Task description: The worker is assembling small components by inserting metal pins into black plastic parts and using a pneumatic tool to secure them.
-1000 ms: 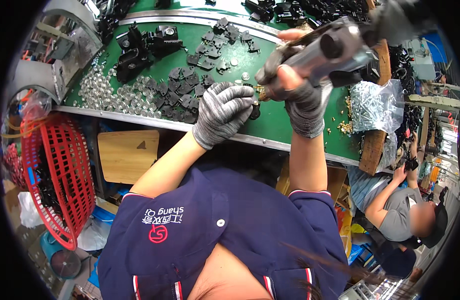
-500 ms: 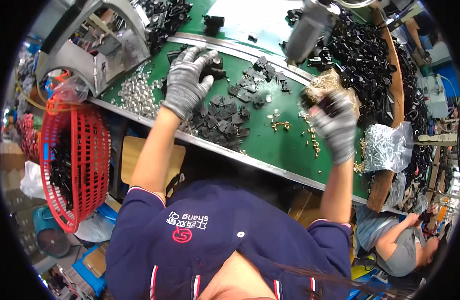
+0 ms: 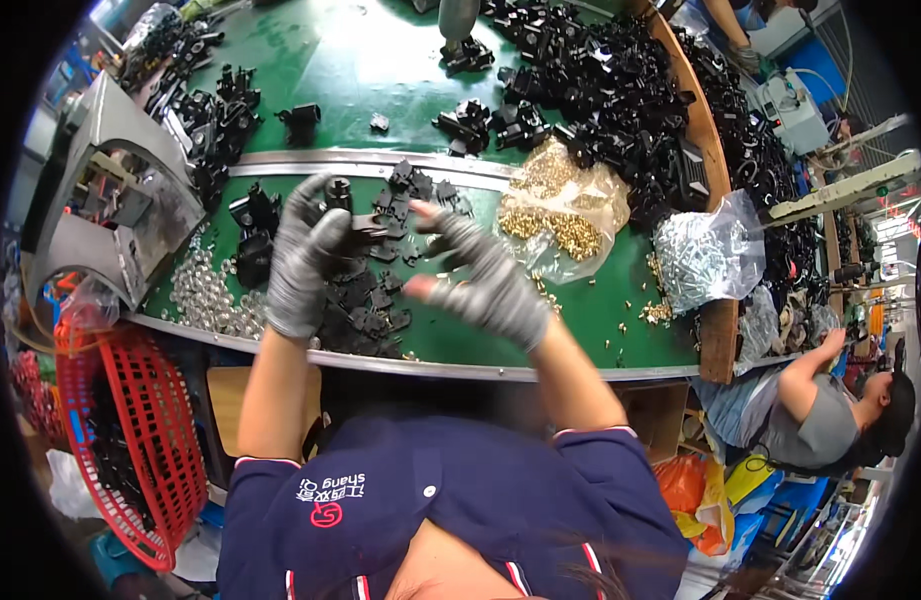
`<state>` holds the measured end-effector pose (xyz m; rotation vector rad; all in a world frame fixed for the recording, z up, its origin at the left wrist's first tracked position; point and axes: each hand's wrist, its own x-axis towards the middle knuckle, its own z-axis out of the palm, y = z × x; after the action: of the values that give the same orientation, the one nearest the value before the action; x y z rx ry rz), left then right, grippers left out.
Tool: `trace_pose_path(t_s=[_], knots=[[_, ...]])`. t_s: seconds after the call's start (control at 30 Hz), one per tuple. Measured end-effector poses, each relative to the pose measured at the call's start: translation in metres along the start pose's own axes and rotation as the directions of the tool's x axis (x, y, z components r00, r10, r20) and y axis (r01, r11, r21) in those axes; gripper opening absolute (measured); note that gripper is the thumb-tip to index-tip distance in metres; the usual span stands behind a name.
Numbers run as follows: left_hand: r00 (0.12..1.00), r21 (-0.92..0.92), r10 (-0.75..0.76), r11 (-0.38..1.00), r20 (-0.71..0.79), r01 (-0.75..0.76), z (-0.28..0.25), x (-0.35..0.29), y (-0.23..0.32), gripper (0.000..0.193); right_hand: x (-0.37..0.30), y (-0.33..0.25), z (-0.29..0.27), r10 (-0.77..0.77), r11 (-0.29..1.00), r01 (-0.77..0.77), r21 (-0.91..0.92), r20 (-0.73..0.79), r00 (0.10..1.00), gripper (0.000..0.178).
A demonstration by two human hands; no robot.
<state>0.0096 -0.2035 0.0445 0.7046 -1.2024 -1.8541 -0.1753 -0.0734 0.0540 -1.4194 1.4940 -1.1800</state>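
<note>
My left hand point(image 3: 302, 262), in a grey glove, is closed on a black plastic housing point(image 3: 338, 194) above the green table. Facing it from the right is my right hand point(image 3: 488, 280), also gloved, with bare fingertips. Its thumb and fingers are spread, and I see nothing held between them. Flat black plastic pieces point(image 3: 365, 312) lie in a heap below and between the hands. Small clear round parts point(image 3: 212, 300) are scattered to the left of my left hand. More black housings point(image 3: 255, 240) sit close beside that hand.
An open bag of brass parts point(image 3: 570, 205) and a bag of silver screws point(image 3: 708, 262) lie rightward. Black parts point(image 3: 600, 95) are piled along a wooden board point(image 3: 718, 335). A metal frame point(image 3: 145, 150) and red basket point(image 3: 155, 430) stand left. Another person point(image 3: 820, 400) sits at right.
My right hand has moved left from the brass parts toward my left hand, its fingers now spread. My left hand has turned upright, showing the black housing in its grip. The view has shifted.
</note>
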Motion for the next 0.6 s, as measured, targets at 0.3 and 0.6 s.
trace_pose_path(t_s=[0.3,0.6], knots=[[0.992,0.305,0.119,0.944,0.04,-0.126,0.046,-0.075,-0.058,0.043,-0.059,0.026,-0.008,-0.075,0.886,0.039,-0.463,-0.06,0.995,0.063],[0.787,0.711,0.114,0.365,0.606,-0.601,0.024,-0.075,-0.077,0.04,-0.059,0.044,-0.019,-0.009,0.982,0.017,-0.189,0.044,0.999,0.041]])
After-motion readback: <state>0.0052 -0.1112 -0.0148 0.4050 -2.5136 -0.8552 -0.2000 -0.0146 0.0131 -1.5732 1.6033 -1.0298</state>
